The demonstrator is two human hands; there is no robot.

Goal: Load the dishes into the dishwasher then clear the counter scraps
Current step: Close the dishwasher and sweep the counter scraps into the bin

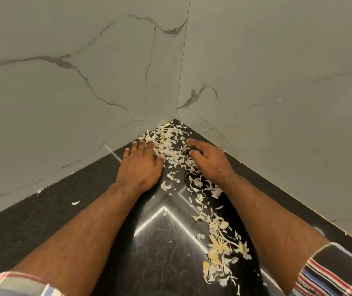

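No legible text, labels, brand marks, numbers or signs appear on any surface in the head view.

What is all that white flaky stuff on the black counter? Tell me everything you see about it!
The scraps are thin, papery flakes, white to pale yellow, like dry peelings. They lie loose on the shiny black counter, heaped in the corner where the two marble-look walls meet, then trail toward the person in a long streak to a second clump. The left hand lies flat beside the corner heap, and the right hand rests on it, fingers loosely curved.
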